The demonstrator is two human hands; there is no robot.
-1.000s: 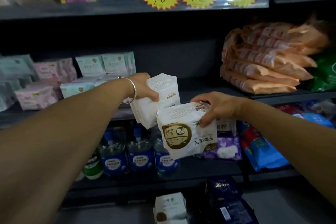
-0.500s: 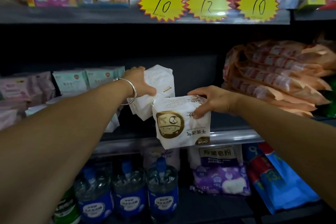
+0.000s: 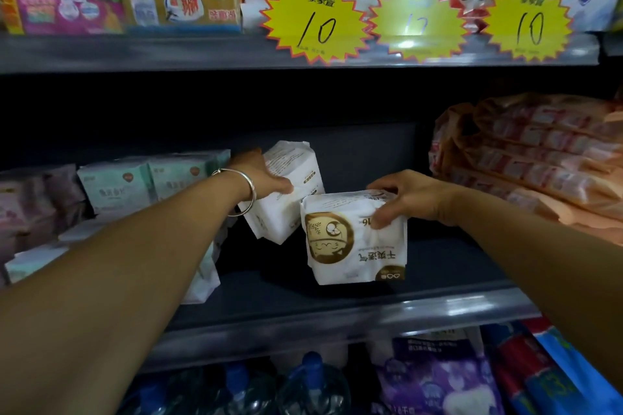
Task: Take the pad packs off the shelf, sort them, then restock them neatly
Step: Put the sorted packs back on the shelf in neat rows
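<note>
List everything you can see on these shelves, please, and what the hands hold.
White packs: two, white, one in each hand over the middle shelf.
Mint packs: a few, pale green, middle shelf, left.
Pink packs: several, far left.
Orange bags: a stack, middle shelf, right.
Price tags: three, yellow, top shelf edge.
Bottles: several, blue caps, bottom shelf.
Left hand: grips the rear pack.
Right hand: grips the front pack.

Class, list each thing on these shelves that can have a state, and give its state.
Left hand: grips the rear white pack, tilted.
Right hand: grips the front white pack, upright, print upside down.
Green packs: standing in a row.
Orange packs: stacked flat.
Middle price tag: washed out by glare.
</note>
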